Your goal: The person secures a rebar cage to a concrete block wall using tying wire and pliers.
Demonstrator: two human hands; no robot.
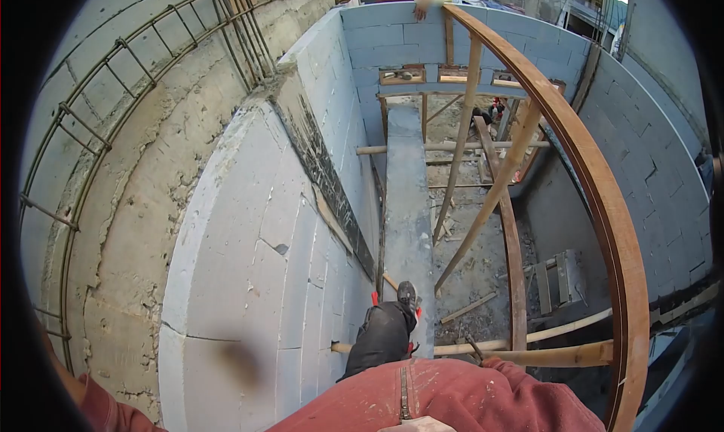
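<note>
At the lower left edge, part of my left hand [66,375] shows beyond a red sleeve, close to the concrete wall. Its fingers are lost in the dark rim of the view. My right hand [492,362] is mostly covered by its red sleeve at the bottom. It seems closed around a thin dark tool [473,347], whose kind I cannot make out. Beside it runs a bamboo pole [562,354]. Below me, my dark shoe [407,295] stands on a long grey plank [407,198].
A light block wall [226,236] rises on the left, with a rebar cage [105,142] beyond. A long wooden beam [596,176] curves along the right, above slanted bamboo props [494,194]. Debris covers the floor far below. Another person's hand [420,11] rests at the far wall's top.
</note>
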